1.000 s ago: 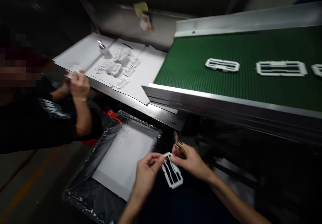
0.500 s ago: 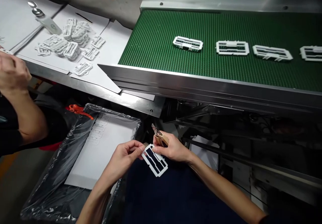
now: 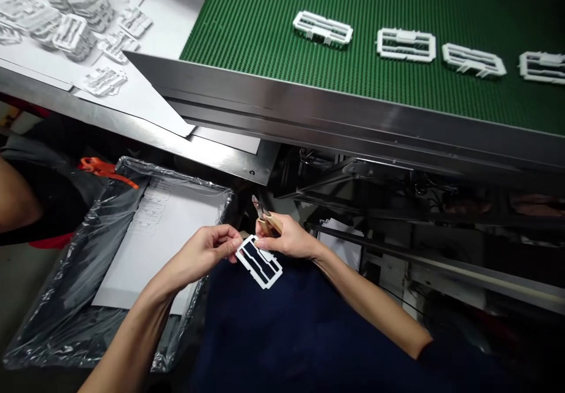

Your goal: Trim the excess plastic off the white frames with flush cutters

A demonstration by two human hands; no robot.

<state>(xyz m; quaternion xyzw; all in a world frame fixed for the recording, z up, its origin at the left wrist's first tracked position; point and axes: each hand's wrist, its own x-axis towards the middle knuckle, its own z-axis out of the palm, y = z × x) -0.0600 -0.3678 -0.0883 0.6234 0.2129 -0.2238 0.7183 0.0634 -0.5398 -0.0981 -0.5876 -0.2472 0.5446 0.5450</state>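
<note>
Left hand [image 3: 212, 249] pinches the white frame [image 3: 266, 256]; right hand [image 3: 290, 237] clasps pliers [image 3: 265, 215], thumb [image 3: 266, 243] on the frame; blades [image 3: 256, 203] best held clear.

Green conveyor belt [image 3: 256, 10] beside metal table [image 3: 220, 159]; grey floor [image 3: 22, 275].

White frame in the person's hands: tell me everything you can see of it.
The white frame is flat and oblong, apparently plastic, with notched corners, long slots divided by stepped bars, and a wider tab along one long side. It slants down to the right in the picture, over dark blue cloth; whether they touch is unclear. The left hand pinches its upper end; the thumb of the right hand, which also holds cutters, lies by that end too.
</note>
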